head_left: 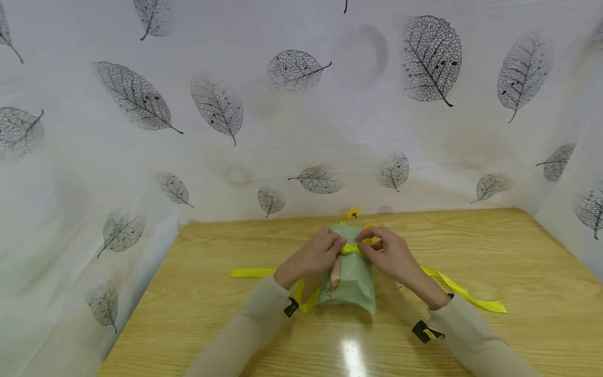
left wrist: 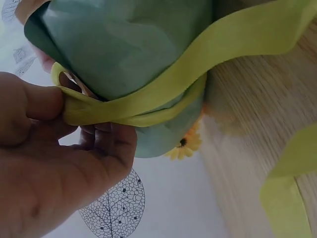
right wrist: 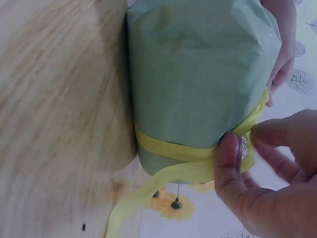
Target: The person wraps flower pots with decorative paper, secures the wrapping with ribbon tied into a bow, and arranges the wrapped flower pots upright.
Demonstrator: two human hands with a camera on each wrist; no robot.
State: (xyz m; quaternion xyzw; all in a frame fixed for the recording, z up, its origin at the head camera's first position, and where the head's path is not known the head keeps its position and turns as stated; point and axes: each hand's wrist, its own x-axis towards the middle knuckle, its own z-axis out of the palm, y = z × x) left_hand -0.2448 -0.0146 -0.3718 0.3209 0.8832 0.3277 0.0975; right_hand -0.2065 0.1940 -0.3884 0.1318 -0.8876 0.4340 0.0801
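Note:
A bundle wrapped in pale green paper (head_left: 354, 280) lies on the table between my two hands, with yellow flowers (head_left: 353, 212) showing past its far end. Around the wrap runs a yellow ribbon (head_left: 350, 249), crossed or knotted on top. My left hand (head_left: 312, 256) pinches the ribbon between thumb and fingers at the left side of the crossing. From the right, my right hand (head_left: 390, 255) pinches a loop of the same ribbon with thumb and forefinger, plain in the right wrist view. A strip of brown paper (head_left: 336, 277) edges the wrap's left side.
One ribbon tail (head_left: 252, 273) stretches left across the wooden table (head_left: 198, 314); another ribbon tail (head_left: 471, 297) trails right behind my right forearm. A cloth backdrop (head_left: 301, 125) printed with leaves hangs behind the table's far edge.

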